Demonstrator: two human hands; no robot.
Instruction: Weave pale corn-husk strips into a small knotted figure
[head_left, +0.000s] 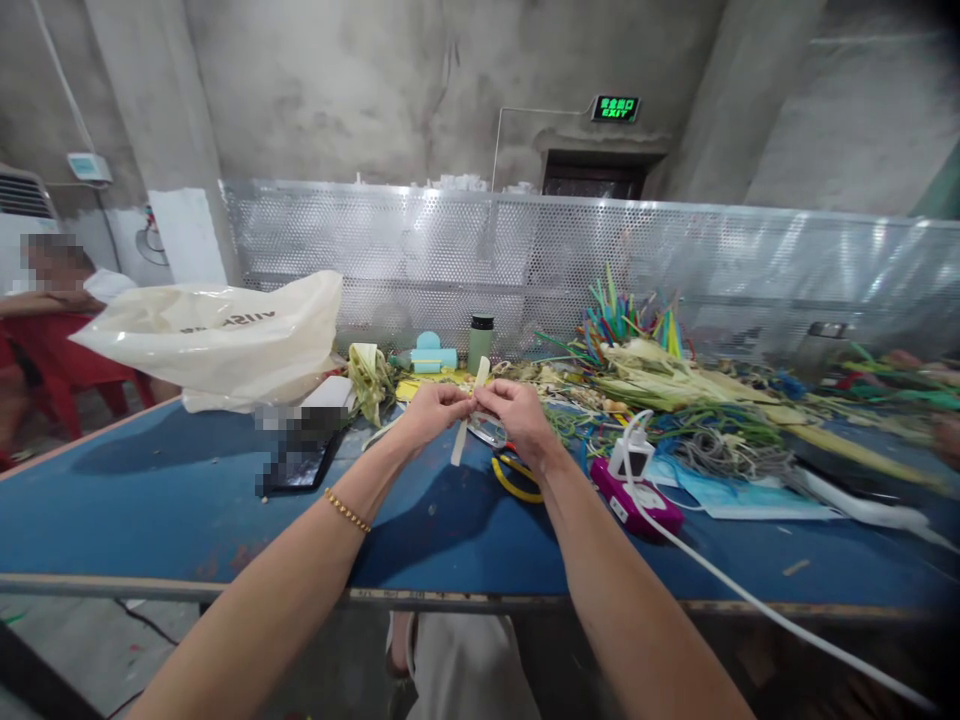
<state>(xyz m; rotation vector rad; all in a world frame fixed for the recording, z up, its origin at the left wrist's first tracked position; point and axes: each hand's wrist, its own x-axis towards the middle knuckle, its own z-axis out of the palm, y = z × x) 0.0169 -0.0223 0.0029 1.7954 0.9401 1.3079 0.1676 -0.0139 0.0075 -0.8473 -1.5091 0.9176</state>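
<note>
A narrow pale strip (458, 443), which looks like dried corn husk, is pinched between my two hands over the blue table. My left hand (437, 412) closes thumb and fingertips on its middle from the left. From the right, my right hand (517, 408) pinches it at the same spot, the fingertips of both hands meeting. One end of the strip points up and the other hangs down toward the table. Just below my right hand lies a yellow-and-black handle (517, 482), partly hidden by the wrist. A clear shiny object (487, 432) behind the fingers is hard to make out.
Left on the blue table (187, 500) are a large plastic bag (225, 340) and a dark phone or tablet (304, 465). A green bottle (481, 345) stands behind my hands. Husks (660, 372), wires and a purple power strip (637, 500) with a white cable fill the right.
</note>
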